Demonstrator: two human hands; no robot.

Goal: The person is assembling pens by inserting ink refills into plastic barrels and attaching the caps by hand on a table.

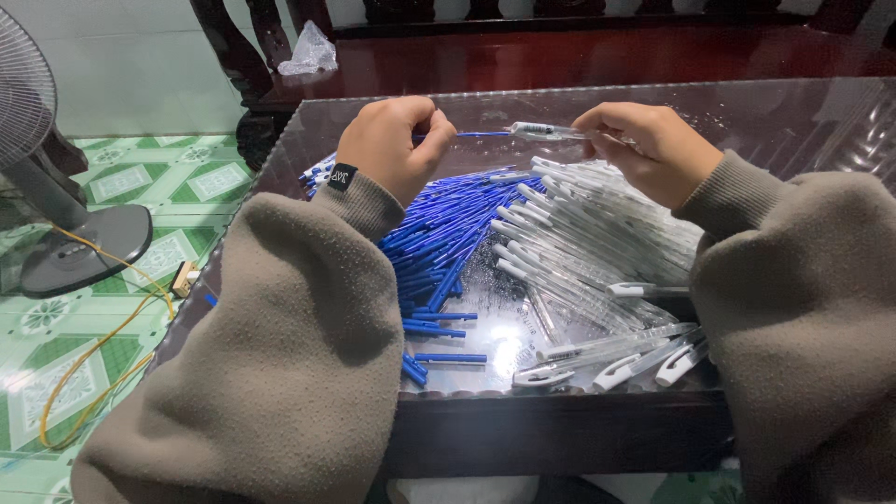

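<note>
A thin blue refill (483, 134) meets a clear barrel (546, 132) above the glass-topped desk (793, 117). The left hand (392, 145) pinches the refill; the right hand (644, 149) grips the barrel, both raised with wrists bent inward. Below lie blue refills (439, 243) and clear barrels (588, 243).

Looking down from head height, facing forward over both sleeves, sitting close above the glass-topped table (793, 121); showing only one view, with pen piles lying just below the fingers (611, 126).
</note>
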